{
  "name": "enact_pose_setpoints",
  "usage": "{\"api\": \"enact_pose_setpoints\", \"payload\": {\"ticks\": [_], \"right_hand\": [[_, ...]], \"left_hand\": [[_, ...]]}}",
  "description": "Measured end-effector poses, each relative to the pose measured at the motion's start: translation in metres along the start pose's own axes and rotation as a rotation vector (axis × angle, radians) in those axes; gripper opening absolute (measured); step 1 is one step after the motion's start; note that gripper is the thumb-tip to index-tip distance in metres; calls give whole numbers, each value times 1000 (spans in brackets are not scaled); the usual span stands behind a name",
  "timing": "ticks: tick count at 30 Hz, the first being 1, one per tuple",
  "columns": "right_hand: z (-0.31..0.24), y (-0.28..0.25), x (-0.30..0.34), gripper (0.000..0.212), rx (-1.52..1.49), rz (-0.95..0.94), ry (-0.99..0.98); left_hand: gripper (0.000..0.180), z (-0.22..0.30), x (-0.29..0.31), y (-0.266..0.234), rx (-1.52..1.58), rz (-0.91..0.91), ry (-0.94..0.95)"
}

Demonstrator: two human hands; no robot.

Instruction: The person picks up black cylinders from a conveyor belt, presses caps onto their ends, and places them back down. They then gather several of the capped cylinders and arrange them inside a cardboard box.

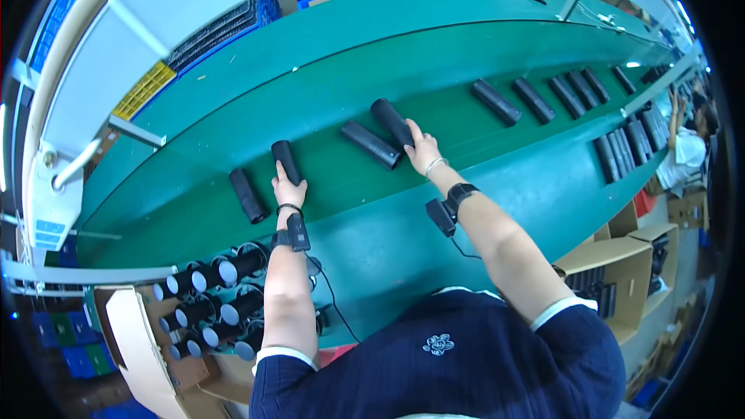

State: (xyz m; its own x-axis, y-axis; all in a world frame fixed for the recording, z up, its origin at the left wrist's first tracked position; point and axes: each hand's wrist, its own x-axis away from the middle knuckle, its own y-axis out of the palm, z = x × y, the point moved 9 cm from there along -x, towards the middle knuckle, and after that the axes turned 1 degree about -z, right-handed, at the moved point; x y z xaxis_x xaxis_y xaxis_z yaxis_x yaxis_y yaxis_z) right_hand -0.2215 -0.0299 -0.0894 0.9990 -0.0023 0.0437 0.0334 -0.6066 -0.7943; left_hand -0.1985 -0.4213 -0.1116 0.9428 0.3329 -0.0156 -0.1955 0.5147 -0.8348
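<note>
My left hand (pixel 289 190) is closed round the near end of a black cylinder (pixel 284 157) on the green belt, index finger stretched along it. To its left lies another black cylinder (pixel 247 196), apart from the hand. My right hand (pixel 423 151) grips the near end of a second held black cylinder (pixel 388 118). Just left of that one, a further black cylinder (pixel 370 144) lies slanted, its near end close to my right fingers. My thumbs and fingers partly hide the held ends.
More black cylinders (pixel 497 102) lie along the belt to the right. Others stand grouped on the near ledge (pixel 621 151) beside a co-worker (pixel 687 155). At lower left, a carton (pixel 140 341) stands by several black cylinders with pale round ends (pixel 227 271). An open carton (pixel 628 279) sits at lower right.
</note>
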Motion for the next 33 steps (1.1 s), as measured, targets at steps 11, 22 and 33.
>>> {"api": "enact_pose_setpoints", "payload": {"ticks": [11, 22, 33], "right_hand": [[11, -53, 95, 39, -233, 5, -171], [184, -106, 369, 27, -733, -70, 578], [-8, -172, 409, 49, 311, 283, -232]], "left_hand": [[20, 44, 141, -1, 620, 54, 72], [35, 94, 352, 92, 1083, -818, -544], [73, 328, 521, 103, 1872, -1643, -296]]}}
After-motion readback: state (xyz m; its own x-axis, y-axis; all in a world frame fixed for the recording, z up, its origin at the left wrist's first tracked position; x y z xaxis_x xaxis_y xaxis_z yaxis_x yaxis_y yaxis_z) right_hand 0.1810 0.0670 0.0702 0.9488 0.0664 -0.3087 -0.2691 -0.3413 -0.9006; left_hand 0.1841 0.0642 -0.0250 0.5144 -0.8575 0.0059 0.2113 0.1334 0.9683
